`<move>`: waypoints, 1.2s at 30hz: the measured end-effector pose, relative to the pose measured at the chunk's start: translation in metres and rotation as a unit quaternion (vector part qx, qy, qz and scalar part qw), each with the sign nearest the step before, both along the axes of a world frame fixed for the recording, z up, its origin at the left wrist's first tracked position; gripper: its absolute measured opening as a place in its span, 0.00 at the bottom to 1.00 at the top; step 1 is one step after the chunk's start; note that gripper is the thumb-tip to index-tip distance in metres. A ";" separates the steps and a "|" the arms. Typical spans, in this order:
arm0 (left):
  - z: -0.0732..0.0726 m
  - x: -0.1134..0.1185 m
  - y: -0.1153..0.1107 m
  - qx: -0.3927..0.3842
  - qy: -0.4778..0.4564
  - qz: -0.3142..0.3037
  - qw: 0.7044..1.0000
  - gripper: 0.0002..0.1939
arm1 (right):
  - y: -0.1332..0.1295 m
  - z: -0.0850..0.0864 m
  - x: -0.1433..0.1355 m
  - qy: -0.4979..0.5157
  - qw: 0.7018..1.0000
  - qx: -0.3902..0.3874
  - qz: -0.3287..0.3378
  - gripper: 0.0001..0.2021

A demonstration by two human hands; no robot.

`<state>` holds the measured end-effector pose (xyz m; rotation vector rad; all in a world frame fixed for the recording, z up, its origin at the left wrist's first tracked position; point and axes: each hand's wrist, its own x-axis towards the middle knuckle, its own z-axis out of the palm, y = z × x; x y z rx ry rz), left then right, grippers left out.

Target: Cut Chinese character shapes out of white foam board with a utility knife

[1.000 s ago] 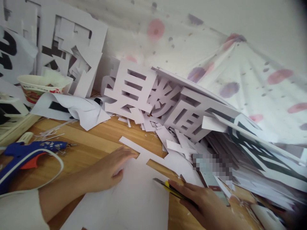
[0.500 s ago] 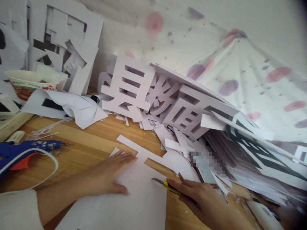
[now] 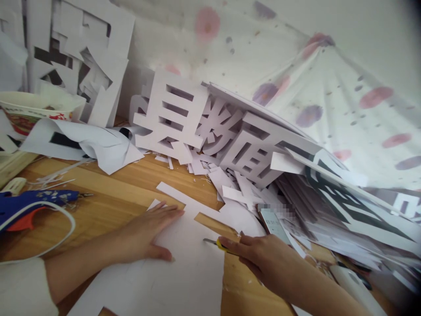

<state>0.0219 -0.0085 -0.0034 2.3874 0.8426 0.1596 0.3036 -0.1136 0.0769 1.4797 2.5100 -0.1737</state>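
Observation:
A white sheet of foam board or card [image 3: 184, 272], partly cut into strips at its far end, lies on the wooden table [image 3: 112, 193]. My left hand [image 3: 148, 232] rests flat on it with the fingers stretched out, near the left side of the cut part. My right hand [image 3: 263, 256] is closed around a yellow utility knife [image 3: 223, 246]. The knife's blade points left over the sheet, just below the cut-out notch; whether its tip touches the surface I cannot tell.
Blue glue gun [image 3: 36, 204] with a white cord at left. Paper bowl [image 3: 39, 109] and crumpled paper [image 3: 108, 151] behind it. Cut-out white characters [image 3: 171, 118] lean against the wall at the back. Scraps, a phone [image 3: 273, 224] and stacked sheets [image 3: 329, 224] lie to the right.
The view has shifted slightly, so everything sits a little further left and up. The knife in my right hand stays over the sheet, and my left hand still lies flat on it.

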 end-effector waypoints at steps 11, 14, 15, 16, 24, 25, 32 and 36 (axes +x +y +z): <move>0.010 0.000 -0.002 -0.013 0.029 0.003 0.999 0.44 | 0.000 0.006 0.002 -0.046 0.999 -0.003 0.008 0.32; 0.008 0.000 0.000 -0.010 0.026 0.002 1.000 0.45 | 0.000 0.008 0.001 -0.081 0.997 -0.021 -0.006 0.32; 0.007 -0.001 0.001 -0.010 0.026 0.001 1.000 0.45 | -0.001 0.009 0.001 -0.088 0.996 -0.027 -0.009 0.32; 0.006 -0.001 0.001 -0.011 0.025 0.001 1.000 0.45 | -0.001 0.009 0.000 -0.090 0.995 -0.030 -0.009 0.32; 0.008 -0.002 0.000 -0.009 0.018 -0.003 1.000 0.46 | -0.002 0.013 0.000 -0.063 0.998 -0.011 -0.005 0.27; 0.008 -0.002 0.000 -0.007 0.018 -0.005 1.000 0.46 | -0.002 0.014 -0.001 -0.062 0.998 -0.010 -0.007 0.27; 0.007 0.000 0.001 -0.016 0.017 -0.004 1.000 0.46 | -0.001 0.014 -0.002 -0.084 0.996 -0.019 -0.004 0.28; 0.007 0.000 0.001 -0.024 0.014 0.000 1.000 0.46 | -0.005 0.008 0.005 -0.067 0.998 -0.012 -0.003 0.29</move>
